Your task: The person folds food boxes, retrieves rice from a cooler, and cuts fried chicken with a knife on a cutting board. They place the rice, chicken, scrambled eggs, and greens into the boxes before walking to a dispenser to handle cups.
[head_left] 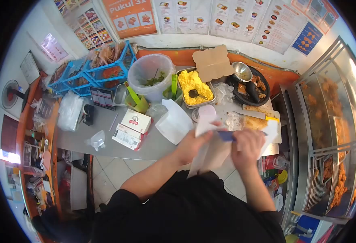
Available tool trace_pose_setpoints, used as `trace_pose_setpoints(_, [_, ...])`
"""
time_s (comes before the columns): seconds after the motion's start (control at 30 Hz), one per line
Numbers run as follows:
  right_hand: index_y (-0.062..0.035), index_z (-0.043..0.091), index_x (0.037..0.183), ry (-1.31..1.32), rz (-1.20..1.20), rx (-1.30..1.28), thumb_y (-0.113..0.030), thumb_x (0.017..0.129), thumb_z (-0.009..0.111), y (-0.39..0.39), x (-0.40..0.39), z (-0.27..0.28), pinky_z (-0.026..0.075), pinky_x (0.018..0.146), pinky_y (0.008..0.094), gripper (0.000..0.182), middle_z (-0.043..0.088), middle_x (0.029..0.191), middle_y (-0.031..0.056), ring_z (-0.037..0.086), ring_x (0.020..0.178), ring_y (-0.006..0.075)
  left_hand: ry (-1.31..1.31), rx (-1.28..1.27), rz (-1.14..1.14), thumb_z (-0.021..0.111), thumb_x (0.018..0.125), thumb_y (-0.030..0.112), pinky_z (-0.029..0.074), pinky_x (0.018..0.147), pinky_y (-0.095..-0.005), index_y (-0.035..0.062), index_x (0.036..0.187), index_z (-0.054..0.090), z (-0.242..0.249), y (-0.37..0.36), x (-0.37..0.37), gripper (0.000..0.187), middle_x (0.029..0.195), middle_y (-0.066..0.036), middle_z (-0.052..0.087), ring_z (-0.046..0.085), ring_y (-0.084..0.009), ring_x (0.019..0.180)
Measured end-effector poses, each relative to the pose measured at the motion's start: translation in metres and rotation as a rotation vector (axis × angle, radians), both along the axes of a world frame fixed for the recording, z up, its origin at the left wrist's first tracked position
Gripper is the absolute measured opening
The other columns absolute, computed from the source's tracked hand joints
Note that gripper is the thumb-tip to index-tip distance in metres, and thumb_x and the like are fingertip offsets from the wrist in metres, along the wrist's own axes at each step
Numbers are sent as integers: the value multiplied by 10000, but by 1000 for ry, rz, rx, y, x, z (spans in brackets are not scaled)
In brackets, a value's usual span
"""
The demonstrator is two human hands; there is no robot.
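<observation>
A folded paper food box (215, 156), white outside and brown inside, is held upright in front of my body. My left hand (191, 146) grips its left side, thumb toward the top edge. Closed at the box's right side is my right hand (247, 146), with a slim blue object (226, 136) running from the fist across the top of the box; its kind I cannot tell. On the counter, just beyond my left hand, lies an open white paper box (174, 123). A round lidded tub (206, 111) stands right behind the held box.
A metal tray of yellow food (193, 82), a lined bucket (151, 77) and a black mortar (261, 87) line the back. A yellow-handled knife (251, 115) lies at right on a cutting board (272, 106). Small cartons (135, 120) sit left; a fried-chicken display case (328, 141) stands right.
</observation>
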State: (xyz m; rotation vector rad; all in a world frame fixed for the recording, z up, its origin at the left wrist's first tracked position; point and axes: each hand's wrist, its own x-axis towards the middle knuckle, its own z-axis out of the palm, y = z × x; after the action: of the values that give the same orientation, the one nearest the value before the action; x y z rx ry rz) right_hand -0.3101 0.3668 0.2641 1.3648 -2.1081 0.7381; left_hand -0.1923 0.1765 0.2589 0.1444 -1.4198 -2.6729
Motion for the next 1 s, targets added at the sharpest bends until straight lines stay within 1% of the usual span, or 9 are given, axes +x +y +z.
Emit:
trace_pose_setpoints(0.17, [-86, 693, 1170, -166, 36, -17, -105, 878, 746, -58, 87, -3, 382, 1086, 478, 297, 675, 1232, 51, 593, 1176, 229, 27, -27, 38, 527, 1098, 200, 419, 1137, -354, 47, 1502, 501, 11, -42, 85, 433, 1459, -86, 564, 522, -158, 1330])
trace_pose_setpoints(0.27, [-78, 559, 1041, -1289, 62, -626, -98, 1012, 650, -84, 99, -43, 504, 769, 273, 98, 579, 1073, 13, 572, 966, 122, 167, -172, 166, 515, 1104, 240, 343, 1187, -379, 36, 1579, 335, 14, -39, 129, 547, 1519, -113, 491, 454, -207, 1389])
trace_pose_setpoints(0.37, [-39, 594, 1253, -2000, 525, -464, -96, 1010, 652, -87, 112, -18, 558, 790, 293, 256, 657, 1230, 97, 661, 1002, 142, 360, -708, 488, 683, 1006, 366, 396, 1139, -445, 57, 1470, 422, 11, -33, 160, 615, 1425, -154, 509, 542, -318, 1308])
trace_pose_setpoints(0.4, [-31, 570, 1348, -2026, 632, -437, -96, 999, 656, -87, 119, -27, 585, 842, 345, 365, 662, 1294, 135, 688, 1089, 207, 351, -714, 508, 683, 1006, 366, 396, 1139, -445, 57, 1470, 422, 14, -38, 173, 615, 1425, -154, 509, 542, -318, 1308])
trace_pose_setpoints(0.47, [-25, 572, 1341, -2059, 680, -385, -80, 1000, 634, -84, 137, -26, 591, 869, 384, 351, 663, 1289, 137, 694, 1093, 239, 439, -1484, 610, 793, 892, 435, 499, 985, -447, 112, 1323, 504, 22, -49, 189, 612, 1347, -181, 556, 596, -375, 1190])
trace_pose_setpoints(0.6, [-9, 544, 1326, -2097, 752, -364, -13, 994, 538, -94, 156, -12, 599, 931, 522, 332, 661, 1277, 181, 698, 1117, 344, 391, -1370, 410, 811, 871, 374, 527, 944, -465, 113, 1109, 606, 42, -72, 217, 409, 1355, -176, 559, 614, -385, 1159])
trace_pose_setpoints(0.83, [-4, 452, 1417, -2043, 649, -245, -33, 1003, 534, -94, 176, 13, 593, 970, 567, 423, 610, 1353, 243, 660, 1205, 399, 369, -1454, 546, 805, 879, 325, 513, 970, -489, 163, 1229, 644, 25, -71, 235, 418, 1473, -175, 523, 610, -366, 1216])
trace_pose_setpoints(0.9, [-23, 400, 1505, -2178, 797, -290, -140, 1050, 502, -87, 176, 19, 559, 1018, 581, 481, 575, 1410, 250, 629, 1248, 423, 411, -1471, 603, 816, 868, 322, 499, 994, -494, 193, 1297, 647, 29, -69, 237, 479, 1485, -158, 523, 612, -341, 1221])
trace_pose_setpoints(1.0, [28, 580, 1313, -2182, 693, -428, -555, 1090, 354, -75, 151, 31, 607, 863, 520, 665, 678, 1244, 259, 688, 1137, 369, 514, -1461, 613, 846, 834, 343, 493, 1017, -481, 180, 1319, 633, 29, -70, 234, 554, 1431, -146, 573, 626, -324, 1207])
